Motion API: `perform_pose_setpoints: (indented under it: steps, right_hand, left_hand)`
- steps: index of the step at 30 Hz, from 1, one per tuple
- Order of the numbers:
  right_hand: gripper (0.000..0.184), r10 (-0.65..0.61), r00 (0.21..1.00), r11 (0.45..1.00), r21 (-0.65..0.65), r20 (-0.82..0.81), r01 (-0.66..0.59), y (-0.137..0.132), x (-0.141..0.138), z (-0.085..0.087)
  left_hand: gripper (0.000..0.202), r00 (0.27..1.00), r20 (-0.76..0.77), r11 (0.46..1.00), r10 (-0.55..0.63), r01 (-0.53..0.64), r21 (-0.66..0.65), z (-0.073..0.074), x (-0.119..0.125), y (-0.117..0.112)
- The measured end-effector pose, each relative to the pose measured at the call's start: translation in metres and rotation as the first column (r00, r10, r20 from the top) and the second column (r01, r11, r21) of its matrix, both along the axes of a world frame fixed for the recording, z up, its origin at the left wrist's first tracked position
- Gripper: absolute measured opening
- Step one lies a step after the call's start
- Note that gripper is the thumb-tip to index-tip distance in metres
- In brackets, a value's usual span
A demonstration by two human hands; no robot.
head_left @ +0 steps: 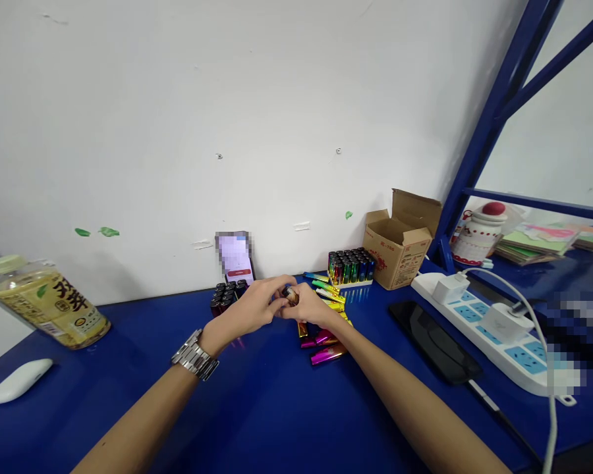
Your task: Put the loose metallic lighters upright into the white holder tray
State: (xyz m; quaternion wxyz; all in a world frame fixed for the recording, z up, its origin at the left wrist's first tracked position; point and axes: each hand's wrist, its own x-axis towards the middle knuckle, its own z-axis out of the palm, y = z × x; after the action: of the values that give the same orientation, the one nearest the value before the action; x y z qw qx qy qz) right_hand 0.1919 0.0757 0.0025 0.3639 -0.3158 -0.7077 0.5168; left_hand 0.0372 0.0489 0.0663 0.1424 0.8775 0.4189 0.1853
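Note:
My left hand (252, 304), a metal watch on its wrist, meets my right hand (307, 306) above the table. Between their fingertips is a small shiny tube (291, 296), brownish with a dark blue part, mostly covered by the fingers. Both hands are closed on it. Just right of and below my right hand lie several loose, shiny metallic tubes (327, 354) in pink, gold, yellow and green, shaped like lighters. Behind my left hand stands a cluster of dark-topped tubes (223, 297), partly hidden by that hand.
Upright tubes (343, 268) fill a pale tray (356, 285) beside an open cardboard box (393, 257). A phone (236, 255) leans on the wall. To the right are a black phone (435, 341) and power strip (494, 339); left, a drink bottle (52, 303) and white mouse (18, 382).

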Motion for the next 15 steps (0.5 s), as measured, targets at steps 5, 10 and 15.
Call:
perform_pose_setpoints:
  steps: [5,10,15]
  right_hand:
    - [0.02,-0.007,0.995,1.0,0.012,0.103,0.006,-0.001,0.001,0.002]
    - [0.02,0.008,0.997,0.997,0.081,0.071,-0.014,0.001,0.002,-0.001]
    - [0.018,0.078,0.995,0.997,0.005,0.065,-0.079,-0.004,0.004,0.005]
  left_hand:
    - [0.02,0.999,0.021,0.996,-0.031,0.03,0.086,0.003,-0.008,-0.001]
    - [0.03,0.991,-0.063,0.992,-0.116,0.119,0.047,0.004,-0.003,-0.01]
    - [0.021,0.997,-0.075,0.997,0.001,0.005,0.082,0.007,-0.005,-0.007]
